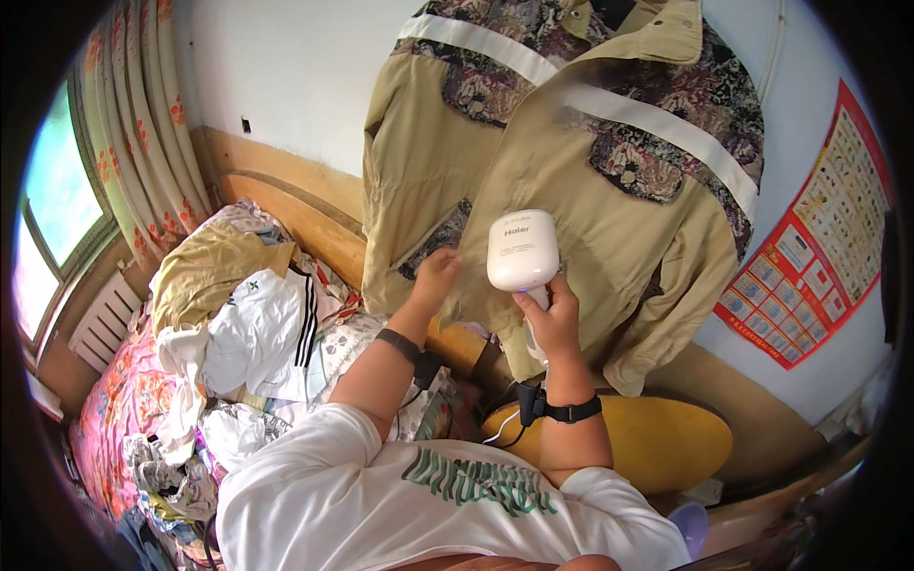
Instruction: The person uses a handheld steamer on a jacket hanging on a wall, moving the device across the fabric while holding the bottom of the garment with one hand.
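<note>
1. Head view, and my right hand (557, 314) is wrapped round the handle of a white handheld steamer (523, 249), fingers closed, thumb up near its neck.
2. Over to my left hand (438, 276): it's apart from the right, fingers bent and partly spread, right by the patterned pocket trim of a tan jacket (538, 176). Whether those fingertips pinch the cloth or only hover over it, I can't tell.
3. Black bands sit on both my forearms.
4. Up goes the jacket against a white wall (276, 76), its pale stripe slanting across the chest; a red-edged poster (809, 247) hangs to the right.
5. Off to my left, a bed with pink floral bedding (119, 404) carries a heap: a tan garment (214, 276), and beside it a white garment with black stripes (257, 333). Flowered curtains (138, 143) hang by a bright window (62, 190).
6. Below my right forearm, a rounded yellow panel (657, 443).
7. And the steamer itself: in front of the jacket's lower middle, head up, handle down, long axis close to upright. Its smooth back faces me, the other side faces the jacket; contact with the fabric I can't make out.
</note>
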Action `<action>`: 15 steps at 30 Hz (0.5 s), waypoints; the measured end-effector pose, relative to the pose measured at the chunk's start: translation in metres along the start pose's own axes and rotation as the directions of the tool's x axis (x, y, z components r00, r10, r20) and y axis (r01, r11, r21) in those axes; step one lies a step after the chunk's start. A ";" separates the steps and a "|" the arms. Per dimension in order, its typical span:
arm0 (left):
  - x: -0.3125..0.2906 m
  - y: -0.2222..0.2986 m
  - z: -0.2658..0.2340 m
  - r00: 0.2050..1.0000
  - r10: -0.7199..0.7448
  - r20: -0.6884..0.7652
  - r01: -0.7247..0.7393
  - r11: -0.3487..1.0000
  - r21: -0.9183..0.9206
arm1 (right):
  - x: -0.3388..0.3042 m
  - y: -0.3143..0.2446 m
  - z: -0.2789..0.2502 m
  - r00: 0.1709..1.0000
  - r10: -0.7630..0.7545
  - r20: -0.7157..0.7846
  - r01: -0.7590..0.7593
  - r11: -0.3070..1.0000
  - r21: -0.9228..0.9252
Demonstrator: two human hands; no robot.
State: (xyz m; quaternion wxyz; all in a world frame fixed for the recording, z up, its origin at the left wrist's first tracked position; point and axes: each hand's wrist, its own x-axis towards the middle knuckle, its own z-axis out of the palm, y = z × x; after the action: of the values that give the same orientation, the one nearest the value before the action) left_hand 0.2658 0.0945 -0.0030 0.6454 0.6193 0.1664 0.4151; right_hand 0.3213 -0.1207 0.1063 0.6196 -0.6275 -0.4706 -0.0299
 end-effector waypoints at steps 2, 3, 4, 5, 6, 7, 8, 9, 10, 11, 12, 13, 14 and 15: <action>-0.003 -0.012 0.001 0.999 -0.031 0.021 0.032 0.999 -0.036 | 0.005 -0.004 0.002 0.999 -0.044 0.030 0.046 0.997 -0.069; -0.006 -0.016 0.003 0.997 -0.056 0.052 0.060 0.996 -0.069 | 0.007 -0.003 0.003 0.999 -0.014 0.051 0.019 0.995 -0.093; -0.010 -0.021 0.006 0.994 -0.066 0.081 0.075 0.991 -0.112 | 0.009 -0.003 0.004 0.997 0.016 0.072 -0.008 0.993 -0.118; -0.014 -0.021 0.010 0.994 -0.073 0.087 0.083 0.989 -0.124 | 0.012 -0.001 0.002 0.997 0.023 0.072 -0.014 0.991 -0.132; -0.018 -0.021 0.012 0.979 -0.151 0.138 0.145 0.988 0.052 | 0.014 0.002 0.001 0.998 0.015 0.066 -0.002 0.982 -0.191; -0.021 -0.021 0.016 0.956 -0.234 0.177 0.191 0.955 0.228 | 0.015 0.006 -0.001 0.998 0.007 0.061 0.009 0.968 -0.250; -0.022 -0.035 0.013 0.956 -0.236 0.173 0.197 0.956 0.217 | 0.016 0.007 0.001 0.997 0.008 0.071 0.010 0.966 -0.257; -0.021 -0.061 0.007 0.974 -0.187 0.129 0.162 0.970 0.179 | 0.018 0.006 0.008 0.996 0.023 0.091 0.005 0.958 -0.288; -0.021 -0.077 0.000 0.987 -0.138 0.082 0.125 0.982 0.142 | 0.020 0.005 0.015 0.993 0.036 0.111 0.001 0.947 -0.320; -0.023 -0.082 0.000 0.987 -0.140 0.078 0.130 0.983 0.127 | 0.020 0.004 0.015 0.992 0.038 0.120 0.004 0.944 -0.331; -0.025 -0.087 0.000 0.988 -0.132 0.078 0.125 0.988 0.088 | 0.020 0.001 0.015 0.988 0.068 0.140 -0.013 0.934 -0.358; -0.025 -0.092 0.000 0.990 -0.123 0.075 0.119 0.992 0.049 | 0.020 -0.002 0.015 0.983 0.097 0.159 -0.029 0.923 -0.384; -0.027 -0.093 0.000 0.989 -0.128 0.069 0.126 0.991 0.037 | 0.019 -0.005 0.015 0.980 0.101 0.170 -0.026 0.919 -0.392; -0.029 -0.093 0.001 0.989 -0.129 0.068 0.128 0.992 0.022 | 0.018 -0.007 0.015 0.973 0.138 0.183 -0.056 0.918 -0.392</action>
State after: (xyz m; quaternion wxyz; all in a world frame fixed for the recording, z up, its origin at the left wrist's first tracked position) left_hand 0.2797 0.0830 -0.0986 0.6708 0.6269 0.1871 0.3494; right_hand 0.3186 -0.0998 0.1194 0.4328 -0.7591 -0.4856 -0.0255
